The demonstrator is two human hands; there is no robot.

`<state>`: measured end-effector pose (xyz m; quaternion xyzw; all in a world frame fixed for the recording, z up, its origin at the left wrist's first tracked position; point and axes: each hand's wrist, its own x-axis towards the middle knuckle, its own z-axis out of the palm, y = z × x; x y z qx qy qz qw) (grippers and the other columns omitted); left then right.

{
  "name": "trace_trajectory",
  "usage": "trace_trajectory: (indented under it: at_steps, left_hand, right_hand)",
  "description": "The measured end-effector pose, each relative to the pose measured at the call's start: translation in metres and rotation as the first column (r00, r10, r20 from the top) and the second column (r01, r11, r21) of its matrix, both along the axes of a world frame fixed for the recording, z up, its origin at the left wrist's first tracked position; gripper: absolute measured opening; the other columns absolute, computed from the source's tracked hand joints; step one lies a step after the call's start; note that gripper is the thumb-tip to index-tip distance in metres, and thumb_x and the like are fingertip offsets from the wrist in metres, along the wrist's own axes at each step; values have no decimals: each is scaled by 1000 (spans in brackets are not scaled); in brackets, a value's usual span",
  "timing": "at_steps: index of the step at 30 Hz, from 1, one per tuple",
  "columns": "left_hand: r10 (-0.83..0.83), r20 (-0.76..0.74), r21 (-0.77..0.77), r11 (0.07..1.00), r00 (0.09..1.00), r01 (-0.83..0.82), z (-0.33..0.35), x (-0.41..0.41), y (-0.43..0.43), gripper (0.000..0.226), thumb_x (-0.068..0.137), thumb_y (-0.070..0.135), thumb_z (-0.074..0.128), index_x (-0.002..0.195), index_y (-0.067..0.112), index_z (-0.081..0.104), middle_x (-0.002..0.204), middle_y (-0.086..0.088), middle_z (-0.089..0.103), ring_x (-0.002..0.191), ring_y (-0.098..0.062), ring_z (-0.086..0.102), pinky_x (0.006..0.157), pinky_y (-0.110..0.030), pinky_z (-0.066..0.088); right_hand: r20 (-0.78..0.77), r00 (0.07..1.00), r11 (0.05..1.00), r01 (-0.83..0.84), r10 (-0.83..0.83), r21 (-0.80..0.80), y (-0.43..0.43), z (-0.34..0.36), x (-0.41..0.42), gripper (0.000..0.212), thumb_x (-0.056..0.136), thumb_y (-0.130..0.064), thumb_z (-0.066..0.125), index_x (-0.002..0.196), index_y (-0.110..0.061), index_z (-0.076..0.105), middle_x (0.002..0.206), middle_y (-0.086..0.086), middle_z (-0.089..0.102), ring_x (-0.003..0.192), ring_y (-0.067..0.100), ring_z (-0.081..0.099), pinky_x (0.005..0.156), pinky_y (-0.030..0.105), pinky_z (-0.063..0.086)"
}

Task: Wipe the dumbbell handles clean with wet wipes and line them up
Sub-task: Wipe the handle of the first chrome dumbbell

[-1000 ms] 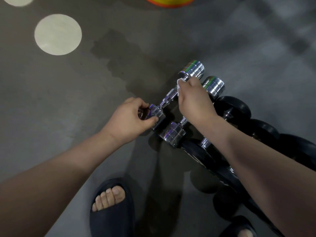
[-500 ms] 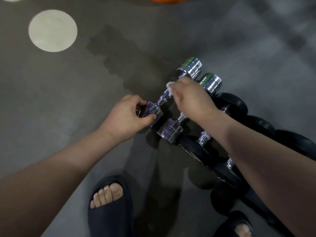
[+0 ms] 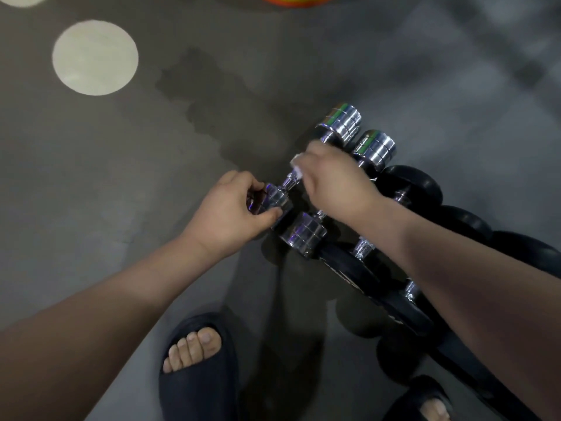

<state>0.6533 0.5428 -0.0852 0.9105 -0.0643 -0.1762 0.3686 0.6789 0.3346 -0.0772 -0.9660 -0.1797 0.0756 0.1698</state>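
slippers (image 3: 194,390): dark, open-toed, one on each foot at the bottom edge, toes pointing towards the weights.
black dumbbells (image 3: 349,268): lined up side by side on the right, running off under the right forearm; count unclear.
second chrome dumbbell (image 3: 303,233): on the floor between the black row and the outermost dumbbell, parallel to both, handle mostly hidden by the right wrist.
left hand (image 3: 230,211): curled round the near head of the outermost chrome dumbbell (image 3: 341,123), thumb below, fingers over the top.
handle (image 3: 290,180): a short bare stretch showing between the two hands.
right hand (image 3: 337,180): closed over the handle farther along, pressing a white wet wipe (image 3: 296,161) against it; blurred.
floor (image 3: 91,192): grey, with a darker patch (image 3: 206,86) beyond the dumbbells.
pale disc (image 3: 95,57): on the floor, far left.
orange and yellow object (image 3: 296,0): cut off by the top edge.
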Motion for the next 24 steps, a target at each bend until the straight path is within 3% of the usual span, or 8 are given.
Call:
trace_trajectory:
  at_steps: [3, 6, 8, 12, 17, 19, 22, 24]
  left_hand:
    - [2, 2, -15, 1000, 1000, -2, 0, -2, -2, 41, 69, 37, 87, 98, 21, 62, 97, 5, 53, 83, -6, 51, 70, -2, 34]
    - [-28, 17, -13, 1000, 999, 28, 0, -4, -4, 43, 69, 38, 88, 98, 20, 62, 97, 4, 52, 83, -5, 49, 70, 0, 32]
    - [-33, 26, -10, 999, 999, 33, -1, -5, -5, 43, 69, 39, 88, 98, 20, 62, 97, 3, 52, 85, -8, 50, 71, -1, 33]
    - [-28, 26, -26, 999, 999, 29, -4, -5, -4, 44, 68, 40, 89, 96, 23, 60, 97, 3, 53, 87, -10, 54, 75, -17, 41]
    - [-32, 37, -18, 999, 999, 33, -4, -7, -4, 44, 69, 41, 87, 98, 22, 60, 99, 2, 53, 90, -12, 53, 76, -21, 38]
    - [-30, 34, -20, 999, 999, 31, -4, -7, -4, 44, 70, 41, 87, 98, 21, 60, 98, 2, 53, 91, -12, 53, 77, -21, 39]
    - [-21, 20, -21, 1000, 1000, 22, -2, -6, -4, 42, 70, 40, 87, 97, 23, 60, 98, 5, 51, 89, -10, 53, 76, -20, 39]
    - [-17, 17, -25, 1000, 1000, 17, -1, -5, -3, 41, 71, 40, 87, 97, 22, 61, 98, 5, 52, 88, -10, 54, 75, -20, 40]
  right_hand:
    - [-73, 986, 988, -153, 153, 10, -3, 5, -7, 25, 89, -6, 49, 102, -6, 70, 90, 11, 54, 76, 32, 56, 63, 37, 48]
    - [22, 989, 985, 149, -148, -90, -20, 0, 13, 17, 90, -1, 52, 95, -3, 68, 92, 16, 54, 76, 35, 57, 62, 35, 43]
    - [29, 978, 972, 210, -208, -108, -15, -2, 9, 17, 89, -2, 48, 88, -1, 65, 89, 16, 51, 73, 35, 54, 60, 34, 37]
    - [-39, 996, 997, -80, 80, 7, -6, 3, -15, 33, 91, -15, 37, 96, -3, 67, 86, 12, 53, 73, 33, 55, 60, 36, 45]
    - [79, 973, 966, 226, -217, -129, -20, 0, 6, 18, 90, -4, 50, 93, -5, 68, 82, 6, 45, 80, 34, 54, 60, 33, 37]
    - [71, 991, 991, 116, -111, -63, -6, 0, -6, 14, 86, -1, 52, 86, -5, 65, 79, 4, 40, 77, 34, 53, 58, 32, 33]
    - [-2, 992, 992, -127, 127, 16, -2, 2, -22, 20, 85, -1, 56, 99, -5, 70, 84, 9, 55, 84, 33, 56, 63, 35, 49]
    - [38, 999, 999, -35, 35, -3, -12, 1, -11, 20, 89, -5, 55, 101, -8, 71, 87, 11, 60, 86, 34, 56, 66, 39, 52]
